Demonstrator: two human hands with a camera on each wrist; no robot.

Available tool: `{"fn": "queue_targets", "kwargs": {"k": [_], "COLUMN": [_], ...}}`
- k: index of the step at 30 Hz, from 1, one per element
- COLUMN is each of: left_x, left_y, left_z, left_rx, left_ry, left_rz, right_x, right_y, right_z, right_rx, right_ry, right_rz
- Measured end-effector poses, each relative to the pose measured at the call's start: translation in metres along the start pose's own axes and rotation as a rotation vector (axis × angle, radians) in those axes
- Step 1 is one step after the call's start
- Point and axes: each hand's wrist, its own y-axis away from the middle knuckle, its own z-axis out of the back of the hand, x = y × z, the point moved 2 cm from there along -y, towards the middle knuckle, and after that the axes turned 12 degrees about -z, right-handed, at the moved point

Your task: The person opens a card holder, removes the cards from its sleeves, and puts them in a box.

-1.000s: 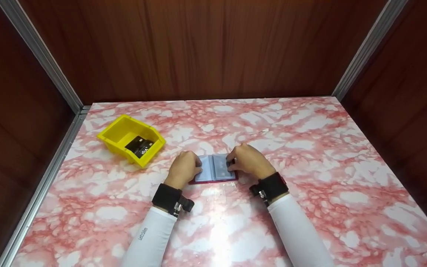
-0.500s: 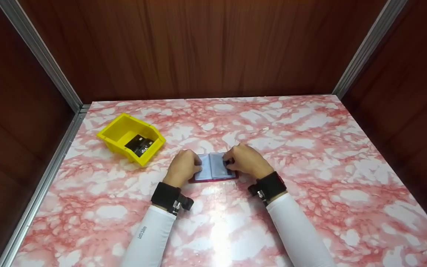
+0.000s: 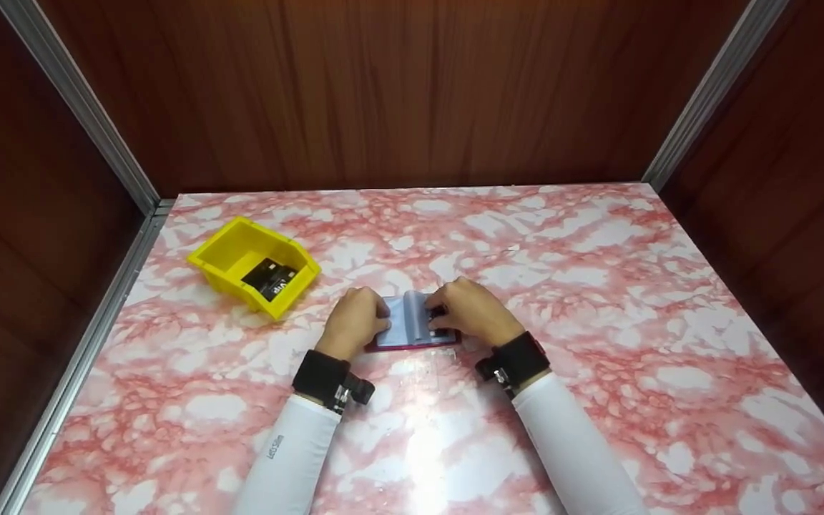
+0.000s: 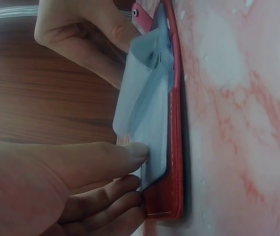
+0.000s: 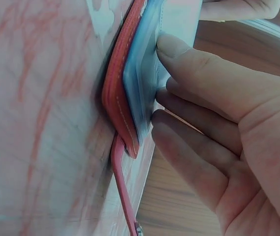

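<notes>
A red card holder (image 4: 174, 147) lies open on the table, its clear plastic sleeves (image 4: 152, 142) spread out. My left hand (image 3: 355, 322) grips its left side, the thumb (image 4: 139, 150) on top of the sleeves and the other fingers at the outer edge. At the right side, my right hand (image 3: 475, 311) has thumb and fingers bent at the sleeves. One sleeve (image 3: 415, 318) stands curled up in the middle, arching toward the left. A pink strap (image 5: 121, 182) with a metal snap sticks out from the cover's right end.
A yellow bin (image 3: 229, 250) stands at the left of the table with black cards (image 3: 269, 279) inside. The table (image 3: 598, 286) has a red and white marbled top. Dark wood panels (image 3: 412, 93) rise behind it and at both sides.
My right hand has shifted slightly left, and a sleeve that lay flat on the right side is now lifted and curled toward the middle. The left hand has stayed at its edge.
</notes>
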Motion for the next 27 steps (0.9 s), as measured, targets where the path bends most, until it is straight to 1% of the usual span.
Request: {"fn": "queue_targets", "kwargs": {"k": [6, 12, 17, 23, 25, 27], "left_x": [0.0, 0.001, 0.002, 0.003, 0.004, 0.004], "left_y": [0.0, 0.0, -0.001, -0.001, -0.001, -0.001], "left_z": [0.001, 0.001, 0.0, 0.001, 0.001, 0.001], "left_rx": [0.002, 0.0, 0.001, 0.002, 0.008, 0.012], "left_ry": [0.004, 0.003, -0.012, 0.004, 0.016, 0.028], "left_rz": [0.001, -0.003, -0.006, 0.002, 0.002, 0.007], "right_x": [0.005, 0.01, 0.01, 0.01, 0.006, 0.002], "right_y": [0.0, -0.002, -0.004, -0.004, -0.002, -0.001], "right_z": [-0.003, -0.004, -0.003, -0.003, 0.001, 0.007], "right_rx": [0.047, 0.026, -0.004, 0.017, -0.002, -0.026], "right_ry": [-0.075, -0.07, -0.102, -0.063, -0.046, -0.029], "right_rz": [-0.012, 0.017, -0.029, 0.007, -0.025, -0.082]}}
